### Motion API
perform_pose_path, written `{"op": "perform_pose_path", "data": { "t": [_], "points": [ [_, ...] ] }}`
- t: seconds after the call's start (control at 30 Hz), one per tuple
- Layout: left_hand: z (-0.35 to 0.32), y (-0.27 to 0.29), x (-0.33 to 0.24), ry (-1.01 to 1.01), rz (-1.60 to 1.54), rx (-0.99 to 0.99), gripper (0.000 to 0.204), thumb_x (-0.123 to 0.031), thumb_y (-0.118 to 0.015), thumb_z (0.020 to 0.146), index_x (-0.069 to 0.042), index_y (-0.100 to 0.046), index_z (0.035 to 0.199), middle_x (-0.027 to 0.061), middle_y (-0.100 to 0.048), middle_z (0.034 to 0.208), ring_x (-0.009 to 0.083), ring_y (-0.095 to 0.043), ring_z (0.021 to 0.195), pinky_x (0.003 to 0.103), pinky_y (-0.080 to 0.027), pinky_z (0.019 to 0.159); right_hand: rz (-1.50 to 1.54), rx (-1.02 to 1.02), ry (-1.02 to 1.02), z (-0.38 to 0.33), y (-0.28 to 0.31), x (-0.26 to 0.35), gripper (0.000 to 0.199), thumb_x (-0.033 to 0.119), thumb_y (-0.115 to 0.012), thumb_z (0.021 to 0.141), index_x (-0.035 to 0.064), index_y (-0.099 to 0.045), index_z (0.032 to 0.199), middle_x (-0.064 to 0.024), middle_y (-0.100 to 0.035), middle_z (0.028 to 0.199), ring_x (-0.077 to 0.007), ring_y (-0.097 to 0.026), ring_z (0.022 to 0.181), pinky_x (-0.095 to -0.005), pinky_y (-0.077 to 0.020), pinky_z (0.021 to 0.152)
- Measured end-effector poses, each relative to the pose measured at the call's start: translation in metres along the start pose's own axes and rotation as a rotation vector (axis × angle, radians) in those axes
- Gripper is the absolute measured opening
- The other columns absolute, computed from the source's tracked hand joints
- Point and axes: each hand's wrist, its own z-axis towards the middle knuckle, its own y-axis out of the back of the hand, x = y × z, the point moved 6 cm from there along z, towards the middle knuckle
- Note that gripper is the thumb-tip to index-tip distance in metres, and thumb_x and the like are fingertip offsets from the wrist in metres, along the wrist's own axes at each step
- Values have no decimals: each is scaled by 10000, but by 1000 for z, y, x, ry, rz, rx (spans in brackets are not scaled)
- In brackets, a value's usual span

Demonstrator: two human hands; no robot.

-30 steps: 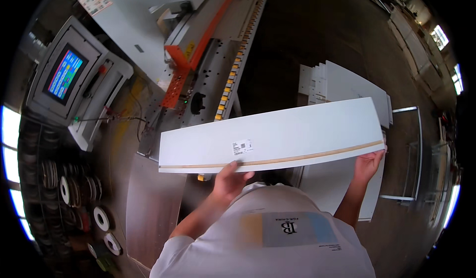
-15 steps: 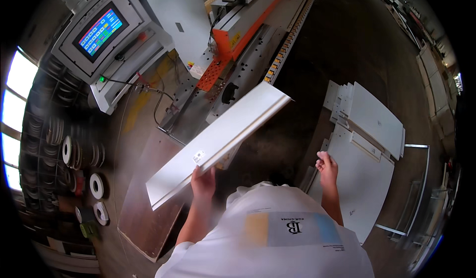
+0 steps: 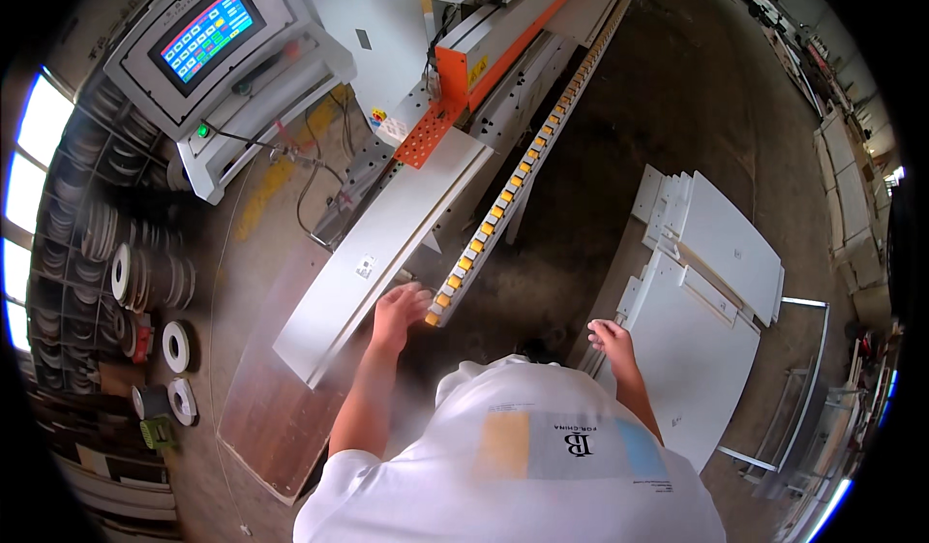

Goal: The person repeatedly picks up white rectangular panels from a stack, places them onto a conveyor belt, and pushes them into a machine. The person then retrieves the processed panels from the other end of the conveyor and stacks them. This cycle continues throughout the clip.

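A long white panel (image 3: 387, 243) with a small label lies flat on the feed table of an edge-banding machine (image 3: 484, 49), its far end by the orange housing. My left hand (image 3: 399, 311) rests on the panel's near right edge, fingers curled over it, beside the row of yellow rollers (image 3: 513, 190). My right hand (image 3: 612, 338) hangs free at my side with loosely bent fingers and holds nothing. It is close to the corner of a stack of white panels (image 3: 716, 253).
A control box with a coloured touch screen (image 3: 205, 35) stands at the upper left, cables trailing below it. Reels of edge tape (image 3: 145, 282) fill shelves on the left. A brown board (image 3: 271, 417) lies under the panel's near end. Dark floor lies between machine and stack.
The panel, held crosswise in both hands a second ago, has swung lengthwise and come down onto the machine table. My right hand has let go and dropped to my side.
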Motion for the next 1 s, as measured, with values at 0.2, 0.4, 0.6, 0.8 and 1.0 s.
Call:
{"op": "perform_pose_path", "data": {
  "t": [0.2, 0.4, 0.6, 0.8, 1.0],
  "points": [
    [6, -20, -76, -845, 1575, -429, 387, -185, -713, 860, -96, -651, 1232, 96, -649, 1326, 306, -591, 1255, 412, -480, 1029, -156, 26, -54, 2, 12, -64, 297, 268, -680, 963, 41, -704, 1152, -24, -736, 1012, -107, -674, 836, -265, -523, 708],
    [37, 3, -66, -795, 1700, -495, 385, -231, -694, 862, -124, -645, 1228, 63, -610, 1388, 312, -531, 1327, 427, -455, 1067, -787, 150, 43, -26, 57, -149, 304, 317, -696, 905, 91, -743, 1103, -84, -748, 994, -202, -709, 916, -335, -551, 780],
    [49, -6, -73, -732, 1720, -516, 353, -225, -680, 873, -117, -650, 1208, 46, -612, 1366, 302, -548, 1294, 401, -480, 1017, -640, 63, -38, -65, 76, -177, 256, 306, -641, 914, 128, -765, 1050, -111, -737, 1047, -259, -699, 1008, -349, -546, 860],
    [67, -9, -71, -786, 1770, -512, 367, -237, -690, 860, -111, -649, 1202, 54, -614, 1345, 296, -552, 1275, 399, -489, 990, -636, 26, -58, -56, 50, -153, 310, 312, -681, 898, 53, -746, 1056, -104, -749, 953, -215, -716, 896, -343, -557, 777],
    [110, -44, -80, -766, 1772, -454, 373, -245, -684, 868, -115, -636, 1214, 52, -597, 1355, 291, -534, 1273, 406, -483, 995, -393, -68, -111, -44, 40, -124, 358, 332, -681, 909, 25, -730, 1085, -84, -738, 840, -156, -701, 743, -306, -547, 642]
  ]
}}
